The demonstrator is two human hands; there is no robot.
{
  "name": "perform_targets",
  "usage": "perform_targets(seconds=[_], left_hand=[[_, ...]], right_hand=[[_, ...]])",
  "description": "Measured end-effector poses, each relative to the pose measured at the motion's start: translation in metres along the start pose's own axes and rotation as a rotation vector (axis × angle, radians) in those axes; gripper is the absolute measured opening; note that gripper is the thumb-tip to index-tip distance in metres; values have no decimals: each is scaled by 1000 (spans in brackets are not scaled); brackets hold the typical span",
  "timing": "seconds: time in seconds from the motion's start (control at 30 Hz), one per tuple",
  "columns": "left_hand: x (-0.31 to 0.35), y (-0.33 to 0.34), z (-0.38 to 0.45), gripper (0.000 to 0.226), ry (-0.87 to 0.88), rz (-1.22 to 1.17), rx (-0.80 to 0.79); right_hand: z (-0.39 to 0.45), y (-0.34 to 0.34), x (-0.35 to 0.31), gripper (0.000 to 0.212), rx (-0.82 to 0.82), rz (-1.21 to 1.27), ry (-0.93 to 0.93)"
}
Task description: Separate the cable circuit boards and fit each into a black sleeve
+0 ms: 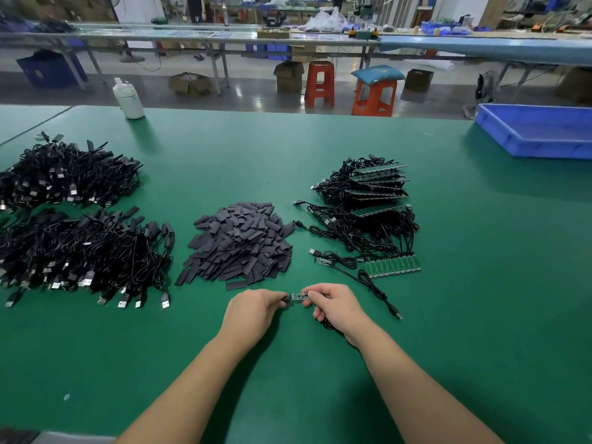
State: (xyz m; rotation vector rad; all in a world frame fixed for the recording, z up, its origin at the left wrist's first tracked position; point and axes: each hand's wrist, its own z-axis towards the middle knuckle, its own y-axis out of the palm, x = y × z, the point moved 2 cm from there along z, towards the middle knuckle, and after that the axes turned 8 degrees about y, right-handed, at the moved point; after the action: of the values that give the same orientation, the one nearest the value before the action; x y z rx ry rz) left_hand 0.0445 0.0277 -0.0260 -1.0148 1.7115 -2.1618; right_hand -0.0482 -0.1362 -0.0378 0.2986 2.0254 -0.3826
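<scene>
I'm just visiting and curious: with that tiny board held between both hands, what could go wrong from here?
The circuit board is pinched only at its ends by the left hand and right hand, so it could slip or bend. Its cable trails under the right hand and might snag. The sleeve pile sits close; a stray wrist could scatter it.

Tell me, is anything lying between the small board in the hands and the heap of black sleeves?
Nothing visible does. Both hands, left hand and right hand, hold the board just in front of the sleeve heap; only bare green table lies between.
</scene>
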Motion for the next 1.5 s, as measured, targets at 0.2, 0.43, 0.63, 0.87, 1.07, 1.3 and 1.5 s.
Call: perform_targets(seconds=[0.2,0.43,0.63,0.87,1.07,1.3,1.5], left_hand=[[1,4,1,27,-63,-159,30],[2,2,2,25,-55,-193,32],[8,-2,5,21,70,-134,-59],[14,-5,8,22,123,-92,-55],[26,4,11,21,95,-102,-43],[24,9,6,23,111,-141,114],[22,13,5,21,123,-110,109]], right_hand=[[-1,-2,0,21,-7,14,0],[-3,-2,0,20,-26,31,-6],[-2,-2,0,20,-27,9,-14],[-1,-3,1,20,-20,58,0],[2,0,5,21,-24,-30,-17],[4,1,6,15,-40,-24,-20],[3,4,3,16,-73,36,1]])
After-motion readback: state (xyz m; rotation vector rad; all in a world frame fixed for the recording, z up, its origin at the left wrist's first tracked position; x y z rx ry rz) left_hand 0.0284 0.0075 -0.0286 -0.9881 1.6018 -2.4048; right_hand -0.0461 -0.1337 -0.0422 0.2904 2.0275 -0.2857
